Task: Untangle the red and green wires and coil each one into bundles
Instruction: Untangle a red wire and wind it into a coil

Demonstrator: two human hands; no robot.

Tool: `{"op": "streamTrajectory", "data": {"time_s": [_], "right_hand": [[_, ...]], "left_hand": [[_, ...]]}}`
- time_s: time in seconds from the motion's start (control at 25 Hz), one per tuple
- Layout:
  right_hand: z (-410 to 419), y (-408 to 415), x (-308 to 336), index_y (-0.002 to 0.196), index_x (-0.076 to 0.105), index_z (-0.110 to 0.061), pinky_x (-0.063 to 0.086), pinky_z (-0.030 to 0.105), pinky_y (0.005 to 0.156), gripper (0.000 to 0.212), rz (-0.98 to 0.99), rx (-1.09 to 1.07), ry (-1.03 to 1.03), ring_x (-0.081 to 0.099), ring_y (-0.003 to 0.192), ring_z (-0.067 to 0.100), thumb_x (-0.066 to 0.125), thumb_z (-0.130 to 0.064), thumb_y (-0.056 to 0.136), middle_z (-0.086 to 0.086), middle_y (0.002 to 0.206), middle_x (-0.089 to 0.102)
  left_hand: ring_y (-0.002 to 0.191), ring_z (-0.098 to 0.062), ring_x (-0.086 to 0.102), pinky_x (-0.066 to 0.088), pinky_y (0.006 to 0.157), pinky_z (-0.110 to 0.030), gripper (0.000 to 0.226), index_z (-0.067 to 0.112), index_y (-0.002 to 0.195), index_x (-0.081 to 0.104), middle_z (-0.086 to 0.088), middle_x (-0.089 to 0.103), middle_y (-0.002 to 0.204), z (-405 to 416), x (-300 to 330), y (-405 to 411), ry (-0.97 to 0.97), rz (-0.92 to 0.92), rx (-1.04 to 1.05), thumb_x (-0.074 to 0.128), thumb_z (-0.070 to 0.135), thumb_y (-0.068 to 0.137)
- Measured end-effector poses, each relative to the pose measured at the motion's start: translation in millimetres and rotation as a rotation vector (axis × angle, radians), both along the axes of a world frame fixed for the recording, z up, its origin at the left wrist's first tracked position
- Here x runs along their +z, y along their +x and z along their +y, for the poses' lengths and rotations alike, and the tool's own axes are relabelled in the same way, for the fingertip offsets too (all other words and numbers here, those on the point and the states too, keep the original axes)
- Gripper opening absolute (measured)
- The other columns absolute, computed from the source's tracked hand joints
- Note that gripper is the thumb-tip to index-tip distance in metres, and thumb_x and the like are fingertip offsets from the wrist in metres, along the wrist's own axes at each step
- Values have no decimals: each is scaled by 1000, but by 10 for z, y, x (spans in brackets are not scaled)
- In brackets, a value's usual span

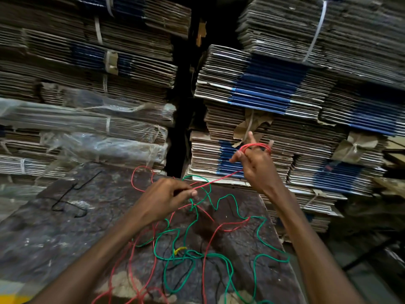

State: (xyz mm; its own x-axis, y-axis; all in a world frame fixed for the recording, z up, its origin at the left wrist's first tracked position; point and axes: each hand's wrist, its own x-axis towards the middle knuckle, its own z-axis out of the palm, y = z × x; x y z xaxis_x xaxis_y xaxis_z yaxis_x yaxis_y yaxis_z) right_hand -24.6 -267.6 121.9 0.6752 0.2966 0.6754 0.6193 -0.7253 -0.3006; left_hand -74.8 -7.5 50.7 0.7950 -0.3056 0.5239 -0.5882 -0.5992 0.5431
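Already a few turns of the red wire are wound round the spread fingers of the right hand, its taut run pinched by the left hand. Toward the worktable's near edge it is crossed by green wire; pulled hard, those crossings could be cinched into knots.

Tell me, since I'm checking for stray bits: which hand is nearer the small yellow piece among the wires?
Left. The left hand is above the yellow piece, pinching red wire; the right hand is raised farther up and right.
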Motion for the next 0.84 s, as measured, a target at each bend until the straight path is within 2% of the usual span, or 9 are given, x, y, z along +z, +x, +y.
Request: {"op": "streamTrajectory", "data": {"time_s": [0.08,0.16,0.32,0.44,0.52,0.56,0.64,0.72,0.84], "right_hand": [[-71,-39,8,87,72,-13,-23,46,110,34,-13,-84,-169,20,148,30,40,-21,96,16,107,71],[-71,-121,-33,88,71,-13,-17,61,109,34,15,-103,-307,18,148,34,39,-22,94,18,105,70],[-102,-379,-205,93,70,-16,-19,54,112,48,181,-60,-415,4,149,17,27,-39,96,18,119,66],[-148,-575,-278,93,69,-24,-15,55,116,41,313,70,-374,4,146,7,32,-40,100,4,118,69],[-86,-792,-305,90,69,-26,2,49,121,36,459,222,-268,17,146,8,37,-39,101,-5,108,71],[-46,-939,-319,89,69,-23,19,39,119,34,566,318,-173,34,142,13,40,-36,101,-3,102,73],[52,-1272,-341,86,66,-10,43,22,98,32,772,525,83,63,115,25,42,-25,101,9,90,75],[135,-1571,-354,83,64,-7,45,26,99,32,843,688,342,59,116,40,45,-27,99,19,83,74],[208,-1842,-337,78,64,-12,36,48,110,26,890,901,741,45,132,44,58,-33,93,18,75,72]], "left_hand": [[53,0,40,40,52,-35,50,22,82,74,1,59,59,132,50,-40,-83,1,3,49,65,81],[53,1,44,41,53,-34,43,24,82,75,8,61,58,242,125,-108,-143,-40,41,53,61,81],[50,0,42,35,50,-26,31,25,80,75,9,58,55,359,362,-313,-155,-135,118,57,50,84],[51,-10,47,38,52,-32,34,22,81,75,2,61,57,337,558,-305,-160,-195,115,56,49,86],[51,-7,48,37,52,-31,30,21,82,75,5,61,56,294,654,-306,-179,-223,135,59,45,87],[50,-3,47,34,50,-29,28,21,81,75,9,57,53,270,688,-320,-192,-231,150,60,43,87],[49,3,45,31,50,-26,25,24,76,72,16,55,50,217,712,-340,-222,-215,155,61,42,87],[48,5,44,31,50,-26,25,27,71,69,20,56,50,151,671,-378,-260,-185,124,62,45,86],[51,3,43,33,51,-28,32,25,68,68,13,60,52,76,538,-467,-329,-114,78,62,54,81]]}}
